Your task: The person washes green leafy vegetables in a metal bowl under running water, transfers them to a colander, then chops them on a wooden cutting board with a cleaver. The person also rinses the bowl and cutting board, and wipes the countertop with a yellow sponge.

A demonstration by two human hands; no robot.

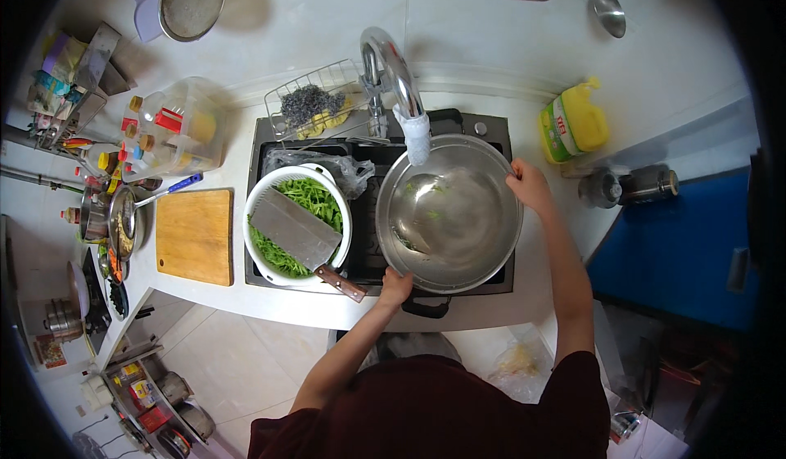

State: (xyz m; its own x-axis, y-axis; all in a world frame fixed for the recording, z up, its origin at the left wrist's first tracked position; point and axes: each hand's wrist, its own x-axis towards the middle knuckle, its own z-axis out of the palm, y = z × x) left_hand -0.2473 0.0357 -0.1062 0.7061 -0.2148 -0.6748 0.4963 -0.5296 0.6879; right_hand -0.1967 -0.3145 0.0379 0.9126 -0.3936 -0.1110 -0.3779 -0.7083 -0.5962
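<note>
A large two-handled metal wok [479,225] rests over the right part of the sink, with a little water and a few green bits in it. My left hand [397,286] grips its rim at the lower left, beside a black handle. At the upper right of the rim, my right hand [528,184] holds the edge. Above the wok hangs the chrome faucet [396,72], a white cloth cover [414,136] on its spout. To the left, a white plastic colander [250,213] holds cut leafy greens [316,198], and a cleaver [295,227] lies across them, its wooden handle over the rim.
A wooden cutting board [195,238] lies left of the sink, near a bin of bottles [199,133]. Behind the sink, a wire rack [276,100] holds scrubbers. A yellow detergent jug [574,121] stands at the right, near dark jars [648,184]. Plates of food line the far left.
</note>
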